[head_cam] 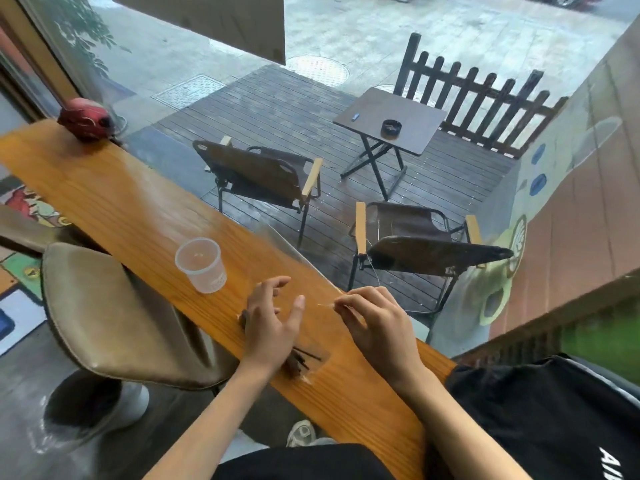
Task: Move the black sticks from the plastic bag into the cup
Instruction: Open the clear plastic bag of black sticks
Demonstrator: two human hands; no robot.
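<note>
A clear plastic cup [201,265] stands upright on the narrow wooden counter [114,206], with nothing dark visible inside. A clear plastic bag [317,356] holding several black sticks [300,359] lies flat on the counter under my left hand [273,325]. That hand rests over the bag with fingers spread and relaxed, hiding most of the sticks. My right hand [375,322] sits just right of it, thumb and forefinger pinching a thin pale strip, apparently the bag's edge. The cup is a hand's width beyond my left hand, to the left.
A red rounded object [85,118] sits at the counter's far end. A padded bar stool [114,317] stands left of the counter. A window pane runs along the counter's far edge; chairs and a folding table are outside.
</note>
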